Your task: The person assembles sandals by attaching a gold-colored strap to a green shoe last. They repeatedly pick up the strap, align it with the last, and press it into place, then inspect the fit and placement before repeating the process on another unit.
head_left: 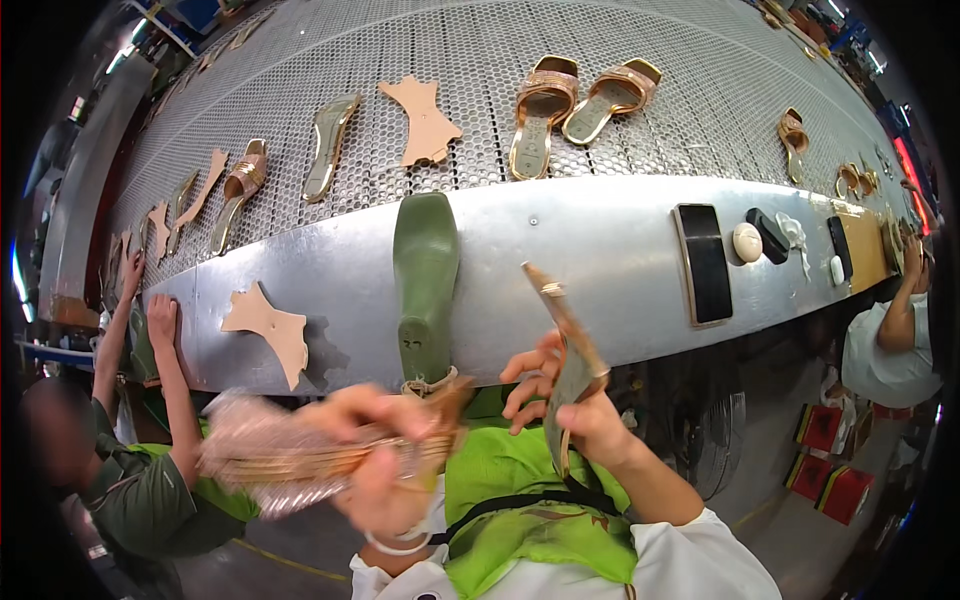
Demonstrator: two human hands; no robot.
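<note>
My left hand (380, 470) is closed round a glittery pink-gold shoe upper (290, 455), a flimsy strappy piece smeared by motion. To its right, my right hand (600, 425) grips a sandal sole (572, 385) held on edge, grey-green with a gold rim; its tip points up and away from me. A green shoe last (425, 265) lies on the metal ledge just beyond both hands, its heel end toward me. A beige cut-out shoe piece (268, 330) rests on the ledge to the left of the last.
Behind the ledge (600, 225) runs a perforated metal conveyor (470, 120) carrying sandals (575, 105), soles and another beige piece (420, 120). A phone (705, 265) and a round white case (747, 242) lie right. A co-worker (150, 470) works at left, another person (895, 340) at far right.
</note>
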